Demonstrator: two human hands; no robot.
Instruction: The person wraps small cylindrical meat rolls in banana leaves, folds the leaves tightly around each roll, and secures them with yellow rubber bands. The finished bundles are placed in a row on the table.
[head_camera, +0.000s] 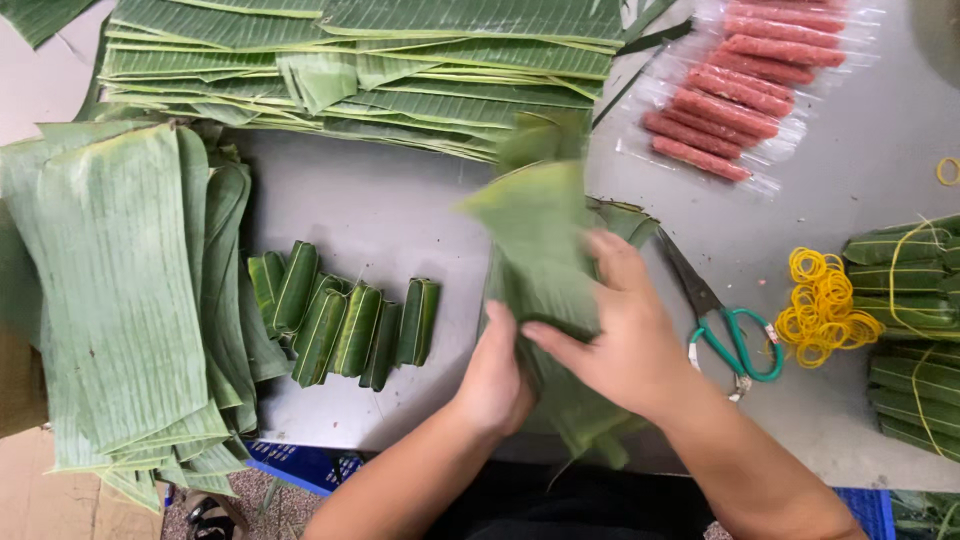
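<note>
Head view, 1 frame.

Item 1: leaf (535, 225), banana, green, partly motion-blurred. Lies on the counter (400, 215) front centre, directly under both hands. Long axis runs near-to-far, tilted slightly left at the far end; far tip lifted, near end at the counter edge. What it wraps, if anything: cannot tell.

Item 2: left hand (497, 375). Fingers curled onto the leaf's left edge, near end, gripping the fold. Thumb hidden.

Item 3: right hand (625, 335). Fingers fairly flat and close together, laid across the leaf from the right, pointing left/far, pressing it down. Reaches further up the leaf; left is nearer the near end.

Surrounds:
- wrapped rolls (345, 320), row, left of the hands, apart.
- leaf stack (110, 290), far left; 2nd stack (360, 70) at the far edge.
- sausages (735, 85), pink, in clear sleeves, far right.
- scissors (725, 325), green handles, just right of the right hand.
- rubber bands (822, 305), yellow pile, right of the scissors.
- tied bundles (915, 330), right edge.
</note>
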